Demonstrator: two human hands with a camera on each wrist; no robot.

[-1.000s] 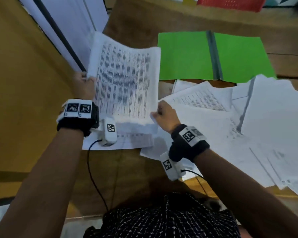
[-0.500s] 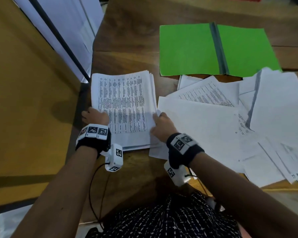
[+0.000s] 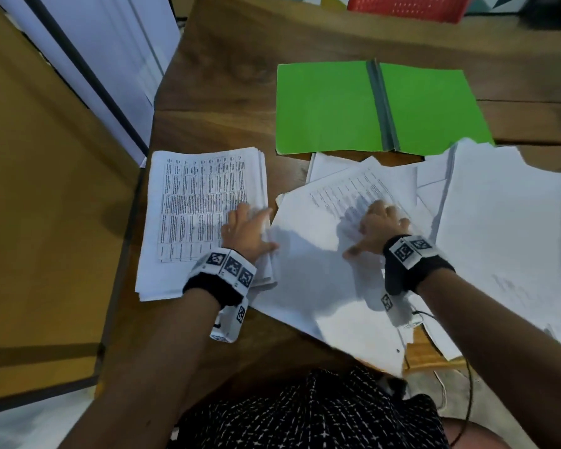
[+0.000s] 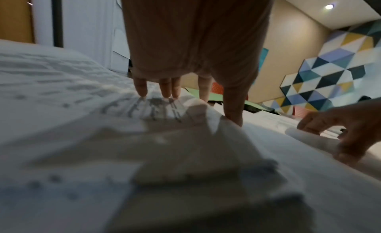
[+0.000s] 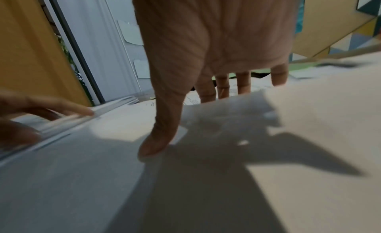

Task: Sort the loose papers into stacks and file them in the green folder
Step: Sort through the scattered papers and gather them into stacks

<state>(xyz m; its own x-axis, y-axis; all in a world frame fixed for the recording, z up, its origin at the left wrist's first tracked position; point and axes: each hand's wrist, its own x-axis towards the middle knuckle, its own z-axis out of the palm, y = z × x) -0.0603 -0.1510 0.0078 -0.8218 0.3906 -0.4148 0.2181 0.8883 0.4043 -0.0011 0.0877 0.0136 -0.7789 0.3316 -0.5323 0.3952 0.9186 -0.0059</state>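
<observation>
Neat stack of printed white sheets (image 3: pixel 195 218) sits left on the brown wooden table (image 3: pixel 227 102), left hand (image 3: pixel 245 233) flat on it. Right hand (image 3: pixel 378 226) spread flat over loose white papers (image 3: pixel 499 228). Open green folder (image 3: pixel 327 105) lies farther back.

Left hand (image 3: pixel 246 231) flat on paper stack (image 3: pixel 191 222), right hand (image 3: pixel 378 228) spread on loose papers (image 3: pixel 499 238), open green folder (image 3: pixel 327 105) beyond on table (image 3: pixel 227 76)

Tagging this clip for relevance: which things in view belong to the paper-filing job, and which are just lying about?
Part of the job:
- printed stack, under the left hand
- loose papers, the right hand spread on them
- green folder, lying open, nothing filed in it

Just lying about:
- red basket at the far edge
- wooden table
</observation>
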